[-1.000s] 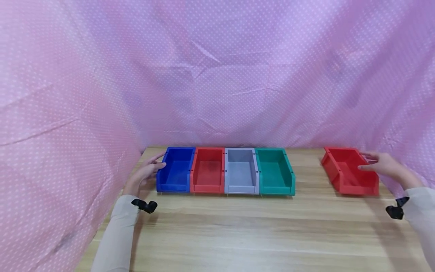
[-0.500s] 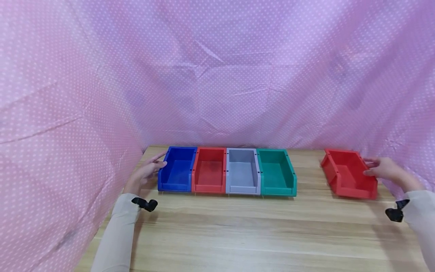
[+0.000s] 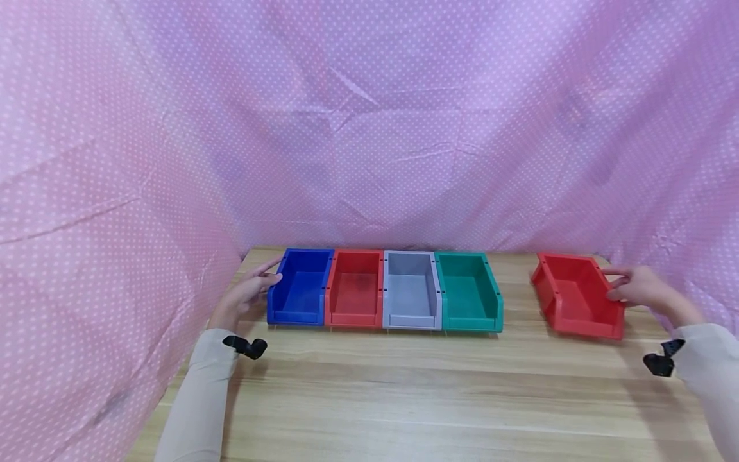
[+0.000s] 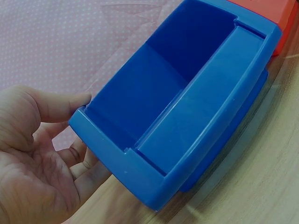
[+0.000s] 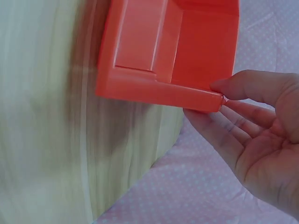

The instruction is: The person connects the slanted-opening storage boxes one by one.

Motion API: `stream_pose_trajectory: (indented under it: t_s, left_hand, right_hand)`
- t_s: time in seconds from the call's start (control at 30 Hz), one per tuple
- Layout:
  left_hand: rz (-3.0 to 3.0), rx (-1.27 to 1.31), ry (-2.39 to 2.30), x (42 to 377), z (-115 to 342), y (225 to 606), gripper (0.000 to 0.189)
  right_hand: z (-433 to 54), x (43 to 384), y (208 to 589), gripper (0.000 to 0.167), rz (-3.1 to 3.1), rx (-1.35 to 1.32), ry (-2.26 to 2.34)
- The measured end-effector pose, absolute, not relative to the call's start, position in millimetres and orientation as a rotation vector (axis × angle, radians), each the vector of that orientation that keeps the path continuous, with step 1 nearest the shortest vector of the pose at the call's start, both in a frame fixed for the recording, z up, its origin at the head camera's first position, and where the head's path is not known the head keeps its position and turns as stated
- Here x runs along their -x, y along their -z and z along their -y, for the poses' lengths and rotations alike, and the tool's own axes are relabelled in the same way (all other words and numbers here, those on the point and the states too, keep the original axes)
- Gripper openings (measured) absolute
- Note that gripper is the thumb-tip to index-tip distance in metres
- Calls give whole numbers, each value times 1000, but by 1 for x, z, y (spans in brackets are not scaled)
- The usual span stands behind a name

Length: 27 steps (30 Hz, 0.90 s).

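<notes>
My right hand [image 3: 641, 287] grips the right side wall of a red storage bin [image 3: 580, 295], thumb over the rim and fingers along the outside. In the right wrist view this bin [image 5: 140, 91] stands slightly askew, its shadow falling on the wood. At the left end of a row, a blue storage bin [image 3: 301, 289] is held by my left hand [image 3: 248, 294]. The left wrist view shows the thumb on the blue bin's [image 4: 196, 112] rim and the other fingers against its outer wall.
Beside the blue bin, side by side, stand a second red bin [image 3: 354, 289], a grey bin [image 3: 411, 289] and a green bin [image 3: 469, 289]. All sit near the back of the wooden table [image 3: 392, 391]. A pink dotted cloth [image 3: 369, 128] hangs behind and at both sides.
My right hand and the separate red bin have moved left, nearer the green bin, with the bin's front a little closer to me. The left hand and the row stay put.
</notes>
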State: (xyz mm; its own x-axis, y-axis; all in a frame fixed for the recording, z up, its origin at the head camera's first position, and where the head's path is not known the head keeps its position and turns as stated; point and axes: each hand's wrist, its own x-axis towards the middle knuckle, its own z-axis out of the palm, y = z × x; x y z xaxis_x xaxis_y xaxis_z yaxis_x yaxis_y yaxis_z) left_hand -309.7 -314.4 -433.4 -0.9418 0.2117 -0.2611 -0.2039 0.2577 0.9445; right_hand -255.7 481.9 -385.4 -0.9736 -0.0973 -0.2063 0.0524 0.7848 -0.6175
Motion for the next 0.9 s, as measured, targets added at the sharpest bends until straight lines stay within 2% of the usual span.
stream_pose_trajectory:
  t_s: [0.4, 0.57, 0.77, 0.9]
  left_hand:
    - [-2202, -8, -1721, 310, 314, 433, 67]
    - [-2206, -7, -1715, 311, 314, 435, 66]
    - [-2205, -32, -1711, 311, 315, 434, 67]
    - [-2231, -42, -1688, 312, 316, 432, 67]
  right_hand:
    - [-448, 261, 379, 71, -2678, 60, 1112]
    - [-438, 261, 373, 56, -2679, 83, 1213]
    - [-420, 262, 355, 69, -2723, 85, 1151]
    - [-409, 263, 347, 68, -2736, 79, 1148]
